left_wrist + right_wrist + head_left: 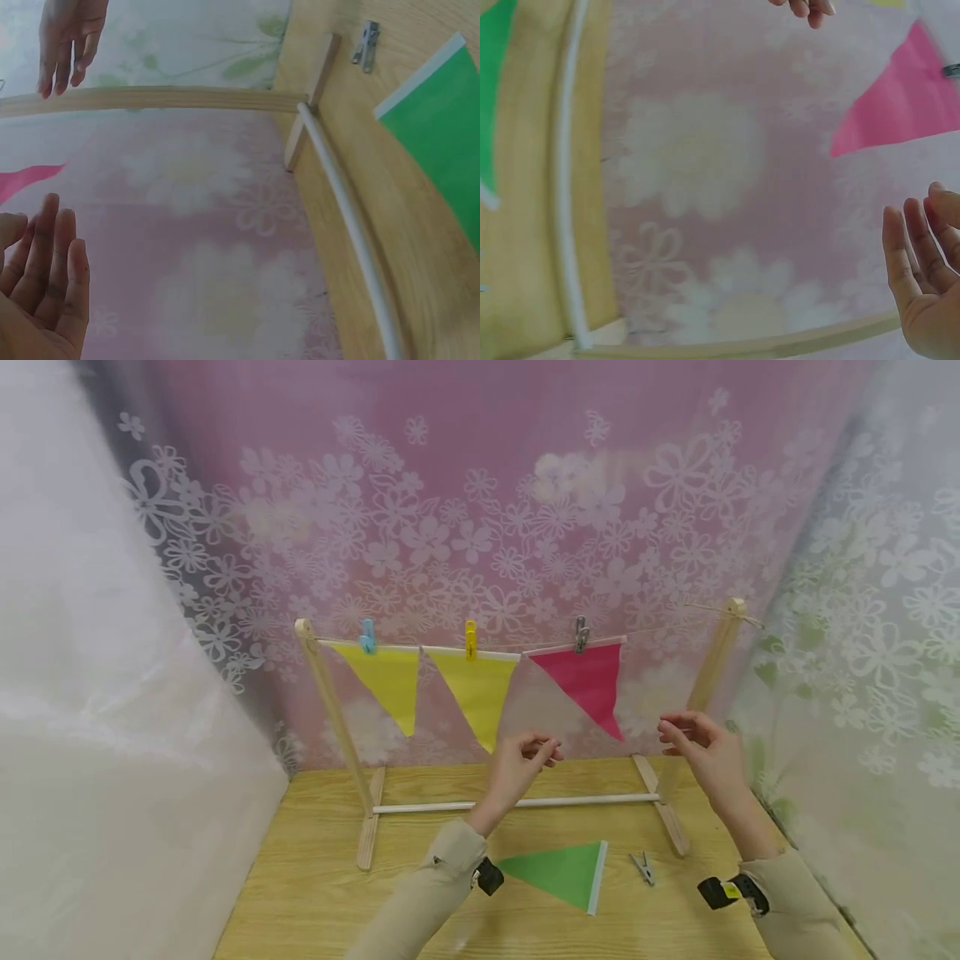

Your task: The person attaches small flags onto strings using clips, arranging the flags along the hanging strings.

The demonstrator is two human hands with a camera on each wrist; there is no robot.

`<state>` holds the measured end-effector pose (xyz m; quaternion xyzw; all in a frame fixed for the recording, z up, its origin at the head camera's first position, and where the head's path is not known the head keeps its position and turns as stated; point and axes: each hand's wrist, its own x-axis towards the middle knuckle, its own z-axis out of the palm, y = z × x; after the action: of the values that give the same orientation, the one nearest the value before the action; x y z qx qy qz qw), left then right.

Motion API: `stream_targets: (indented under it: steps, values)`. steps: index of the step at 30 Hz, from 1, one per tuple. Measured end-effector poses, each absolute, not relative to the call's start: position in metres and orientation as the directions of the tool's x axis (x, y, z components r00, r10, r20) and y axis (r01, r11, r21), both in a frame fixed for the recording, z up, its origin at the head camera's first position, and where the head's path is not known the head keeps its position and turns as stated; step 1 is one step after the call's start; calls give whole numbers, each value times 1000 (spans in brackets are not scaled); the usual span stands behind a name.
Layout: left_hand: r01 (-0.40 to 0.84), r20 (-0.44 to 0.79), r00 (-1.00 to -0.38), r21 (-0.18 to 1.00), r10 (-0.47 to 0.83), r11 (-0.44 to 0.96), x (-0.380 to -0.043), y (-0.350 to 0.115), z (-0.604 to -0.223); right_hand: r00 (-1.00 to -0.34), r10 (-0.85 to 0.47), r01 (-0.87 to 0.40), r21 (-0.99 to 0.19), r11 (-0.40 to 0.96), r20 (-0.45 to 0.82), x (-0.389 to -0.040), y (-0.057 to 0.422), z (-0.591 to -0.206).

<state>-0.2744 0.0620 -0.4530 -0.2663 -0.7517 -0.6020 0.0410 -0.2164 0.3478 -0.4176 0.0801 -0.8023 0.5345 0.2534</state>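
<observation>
Three triangular pennants hang from a string (660,629) between two wooden posts: a yellow pennant (390,681) under a blue clothespin (367,637), another yellow pennant (480,689) under a yellow clothespin (470,640), and a pink pennant (588,677) under a grey clip (581,635). My left hand (521,764) hovers below the pennants, holding nothing, fingers loosely bent. To the right, in front of the right post, my right hand (708,756) is raised, also holding nothing. On the table lie a green pennant (562,872) with a white edge and a grey metal clip (642,868).
The wooden stand has a left post (330,718), a right post (716,660) and a white crossbar (585,802) low between its feet. Behind it hangs a pink flowered curtain (450,485). Pale curtains flank the wood-grain table (300,885) on both sides.
</observation>
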Motion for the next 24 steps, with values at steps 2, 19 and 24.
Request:
stream_targets:
  steps: [2, 19, 24]
  values:
    - [465, 389, -846, 873, 365, 148, -275, 67, -468, -879, 149, -359, -834, 419, 453, -214, 350, -437]
    - [527, 235, -799, 719, 554, 454, -246, 83, -571, -958, 227, -22, -833, 553, 176, -184, 348, -571]
    - [573, 172, -762, 628, 625, 526, -241, 82, -586, -958, 223, 11, -754, 657, 180, -177, 350, -586]
